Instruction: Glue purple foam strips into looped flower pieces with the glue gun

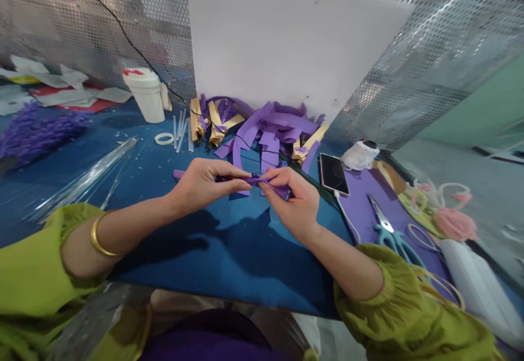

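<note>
A purple strip (257, 181) is pinched between my two hands above the blue tabletop. My left hand (204, 182) grips it between thumb and forefinger, and a strip end sticks out to the left behind the wrist. Close beside it, my right hand (297, 200) pinches the same strip, with its other end showing by the curled fingers. Whether the strip is folded there is hard to make out. Just beyond my hands lies a pile of purple strips (272, 123), with small bouquets wrapped in tan paper (216, 126) around it.
Behind the pile stands a white board (282, 39). To the left are a white cup (147, 96), a tape roll (164, 138), clear glue sticks (180, 131) and purple lavender stems (41, 131). A phone (333, 173) on a cable, scissors (385, 222) and a pink flower (455, 223) lie right.
</note>
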The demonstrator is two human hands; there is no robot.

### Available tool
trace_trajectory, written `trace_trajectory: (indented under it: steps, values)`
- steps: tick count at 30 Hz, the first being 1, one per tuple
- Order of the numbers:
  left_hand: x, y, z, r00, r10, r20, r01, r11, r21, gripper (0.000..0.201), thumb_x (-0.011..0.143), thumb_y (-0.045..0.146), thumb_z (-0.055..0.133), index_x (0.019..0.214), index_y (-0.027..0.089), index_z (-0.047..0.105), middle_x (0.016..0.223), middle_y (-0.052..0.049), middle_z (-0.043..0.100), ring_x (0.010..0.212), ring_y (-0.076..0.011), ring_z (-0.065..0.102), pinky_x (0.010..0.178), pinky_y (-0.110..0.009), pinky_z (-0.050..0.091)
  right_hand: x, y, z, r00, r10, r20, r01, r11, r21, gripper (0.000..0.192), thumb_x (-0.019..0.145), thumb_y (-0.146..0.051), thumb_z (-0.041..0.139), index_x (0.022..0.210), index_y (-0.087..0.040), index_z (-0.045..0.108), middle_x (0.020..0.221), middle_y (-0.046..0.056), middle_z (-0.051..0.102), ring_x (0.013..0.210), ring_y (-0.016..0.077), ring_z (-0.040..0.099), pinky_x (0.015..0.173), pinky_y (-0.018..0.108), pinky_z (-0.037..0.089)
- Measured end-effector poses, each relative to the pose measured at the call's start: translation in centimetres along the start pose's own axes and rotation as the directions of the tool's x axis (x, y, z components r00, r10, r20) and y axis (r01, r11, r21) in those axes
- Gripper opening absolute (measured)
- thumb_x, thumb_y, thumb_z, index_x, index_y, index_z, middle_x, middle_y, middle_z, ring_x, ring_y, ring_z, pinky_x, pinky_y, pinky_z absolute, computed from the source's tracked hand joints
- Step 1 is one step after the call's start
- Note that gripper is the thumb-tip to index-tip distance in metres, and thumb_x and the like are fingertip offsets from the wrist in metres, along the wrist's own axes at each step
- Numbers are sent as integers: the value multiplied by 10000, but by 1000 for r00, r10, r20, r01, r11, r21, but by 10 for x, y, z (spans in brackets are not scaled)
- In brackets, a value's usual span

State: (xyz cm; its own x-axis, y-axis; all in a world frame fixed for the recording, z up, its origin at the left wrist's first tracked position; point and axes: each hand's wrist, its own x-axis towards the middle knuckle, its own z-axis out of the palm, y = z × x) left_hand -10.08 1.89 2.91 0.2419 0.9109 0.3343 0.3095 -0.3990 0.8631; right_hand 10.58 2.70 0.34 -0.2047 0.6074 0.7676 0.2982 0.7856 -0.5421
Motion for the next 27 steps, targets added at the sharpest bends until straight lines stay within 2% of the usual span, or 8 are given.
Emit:
trace_trajectory:
  steps: [2,5,10,16,21,27]
  values:
    - [-1,-1,1,1000,-1,4,1,1000,28,229,743,339,783,868,149,813,735,-49,764,638,-148,652,573,-217,487,0,-1,1,999,-37,12,37,999,-13,164,843,-151,688,759,-229,571,855,28,720,792,162,680,802,359,557]
    - [-2,-1,2,1000,14,-16,-14,999,36,173,769,307,761,802,145,810,716,-51,759,629,-143,645,558,-214,466,0,-2,1,996,-80,24,81,996,-33,167,845,-149,686,756,-229,569,842,26,728,780,162,680,807,367,562]
    - [-4,-1,2,999,39,22,-40,999,3,209,720,315,819,869,168,816,783,-47,778,689,-161,680,602,-219,497,-1,-2,2,991,-126,42,128,991,-33,159,848,-138,689,772,-228,582,847,25,735,795,163,689,825,375,562]
    - [-2,-1,2,992,124,-37,-123,991,48,116,785,261,763,808,156,806,766,-48,776,681,-154,693,607,-214,509,1,-3,-1,976,-195,98,199,980,-31,120,839,-117,680,836,-224,625,908,57,739,866,183,697,856,396,563]
    - [-2,-1,0,993,116,-22,-116,993,34,149,747,282,808,838,164,809,768,-39,777,678,-151,692,608,-206,518,2,-3,-3,965,-239,110,247,967,-62,124,837,-107,666,868,-226,651,942,68,734,883,183,695,863,390,569]
    - [-3,-1,2,980,198,-10,-197,979,60,84,805,223,750,811,155,798,741,-38,763,664,-134,681,603,-195,505,0,-1,-1,966,-229,119,237,970,-58,133,835,-109,681,876,-233,651,942,52,742,884,175,699,879,383,565]
